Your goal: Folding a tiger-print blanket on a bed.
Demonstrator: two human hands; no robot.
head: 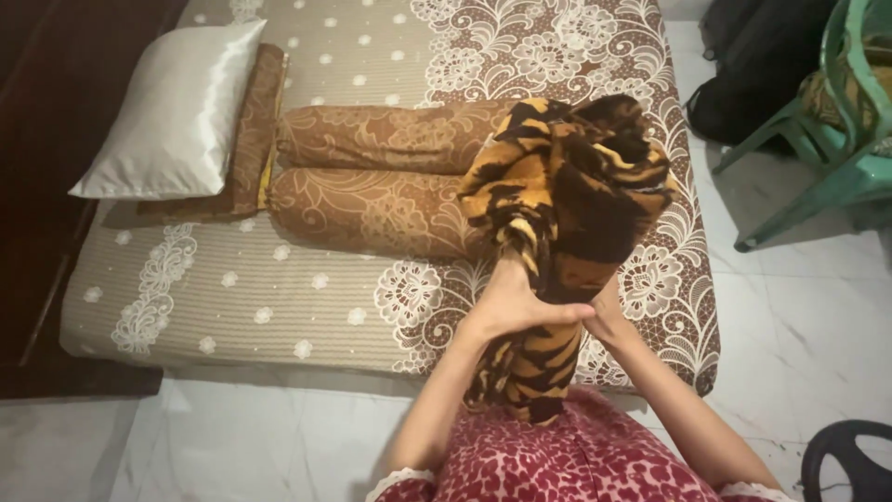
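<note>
A tiger-striped orange and black blanket (576,186) is bunched up in front of me above the near edge of the bed. My left hand (511,302) grips its narrow gathered part from the left, fingers wrapped round the cloth. Mostly hidden behind the cloth, my right hand (609,316) holds the same part from the right. The blanket's lower end (520,372) hangs down to my red patterned top.
The bed (279,307) has a brown sheet with white lace flowers. Two brown bolsters (372,177) lie across it, and a white satin pillow (177,112) rests on a brown one at the left. A green plastic chair (836,158) and a dark bag (753,65) stand on the right.
</note>
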